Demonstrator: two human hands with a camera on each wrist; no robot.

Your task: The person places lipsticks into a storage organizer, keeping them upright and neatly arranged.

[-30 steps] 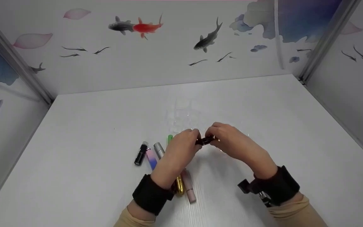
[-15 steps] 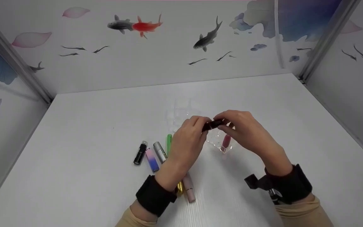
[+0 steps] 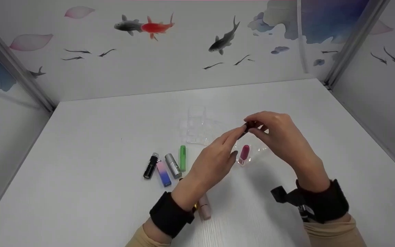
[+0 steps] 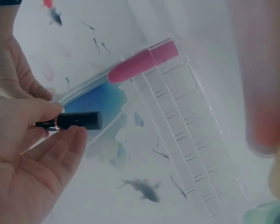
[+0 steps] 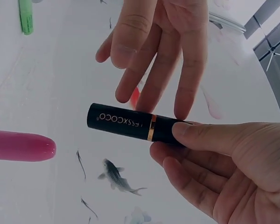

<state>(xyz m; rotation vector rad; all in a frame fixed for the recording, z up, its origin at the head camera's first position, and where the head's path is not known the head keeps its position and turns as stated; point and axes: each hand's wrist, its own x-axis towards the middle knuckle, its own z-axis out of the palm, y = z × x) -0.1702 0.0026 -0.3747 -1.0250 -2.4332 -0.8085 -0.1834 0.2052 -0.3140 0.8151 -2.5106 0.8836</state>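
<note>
My right hand (image 3: 279, 137) pinches a black lipstick tube (image 5: 121, 122) by one end, between thumb and fingers. The tube has a gold band and lettering on its side. My left hand (image 3: 214, 159) reaches in from the left. Its fingers are stretched out and touch the tube's side, while its thumb stands apart, as the right wrist view shows. Below the hands a magenta lipstick tube (image 3: 245, 152) stands in an end compartment of a clear plastic organizer (image 4: 191, 140), whose other visible compartments hold nothing.
Left of my left hand lie a black tube (image 3: 151, 166), a pink-and-blue tube (image 3: 164, 174), a silver tube (image 3: 173, 165) and a green tube (image 3: 182, 157). A dusty-pink tube (image 3: 204, 207) lies partly under my left forearm. Printed walls (image 3: 183, 75) enclose the table.
Both hands have moved up and to the right with the black lipstick tube. My left fingers have straightened from their grip on it. The magenta tube has come into view.
</note>
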